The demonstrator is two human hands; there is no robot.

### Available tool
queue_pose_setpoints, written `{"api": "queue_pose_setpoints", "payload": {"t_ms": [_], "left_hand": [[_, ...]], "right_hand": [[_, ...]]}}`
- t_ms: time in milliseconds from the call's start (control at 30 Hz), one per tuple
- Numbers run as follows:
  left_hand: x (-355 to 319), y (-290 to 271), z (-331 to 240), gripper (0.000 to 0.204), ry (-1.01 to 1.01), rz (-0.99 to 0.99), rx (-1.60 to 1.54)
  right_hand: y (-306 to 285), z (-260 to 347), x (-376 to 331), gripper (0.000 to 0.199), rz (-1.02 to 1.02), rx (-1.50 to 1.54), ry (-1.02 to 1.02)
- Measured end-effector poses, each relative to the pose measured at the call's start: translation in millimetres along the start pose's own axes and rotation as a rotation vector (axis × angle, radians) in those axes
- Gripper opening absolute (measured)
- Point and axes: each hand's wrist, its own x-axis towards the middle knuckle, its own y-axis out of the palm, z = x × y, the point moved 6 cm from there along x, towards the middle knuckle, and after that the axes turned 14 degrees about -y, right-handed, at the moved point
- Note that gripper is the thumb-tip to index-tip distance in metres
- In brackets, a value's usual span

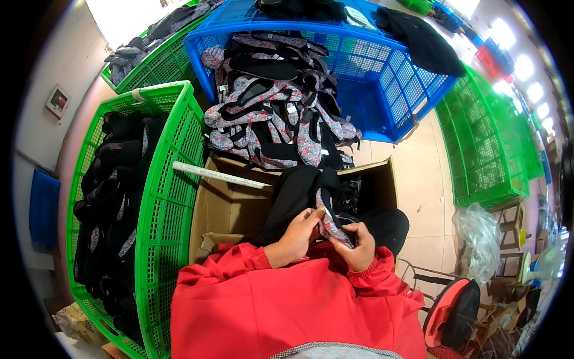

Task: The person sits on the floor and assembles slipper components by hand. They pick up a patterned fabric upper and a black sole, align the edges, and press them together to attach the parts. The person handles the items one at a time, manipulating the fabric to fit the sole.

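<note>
My left hand (pixel 297 236) and my right hand (pixel 359 244) both grip one floral grey and red fabric piece (pixel 328 219) with black lining, held just above my lap. Red sleeves cover both forearms. Black cloth (pixel 293 191) drapes over the open cardboard box (pixel 224 206) right behind my hands. A heap of similar floral pieces (pixel 275 113) spills from the blue crate (pixel 382 72) onto the box's far edge.
A green crate (pixel 170 197) at my left holds several dark fabric pieces (pixel 113 197). A white stick (pixel 218 175) lies across the box. More green crates (pixel 484 149) stand at the right, with a plastic bag (pixel 478 236) and a red and black stool (pixel 454 311).
</note>
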Motion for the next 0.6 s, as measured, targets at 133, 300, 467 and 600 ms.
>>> {"api": "queue_pose_setpoints", "payload": {"t_ms": [133,300,467,600], "left_hand": [[-9,-21,-14,0.02,-0.073,0.03,-0.053],[-22,-23,-42,0.016,0.052,-0.162,0.217],[-14,-53,-53,0.019,0.37,-0.396,0.59],[-37,-27,-73,0.019,0.703,-0.539,0.952]], "right_hand": [[24,7,13,0.032,0.173,-0.022,-0.018],[42,9,26,0.031,0.305,-0.058,-0.01],[60,-9,31,0.03,0.345,0.15,0.222],[59,-28,46,0.031,0.283,0.184,0.2]]}}
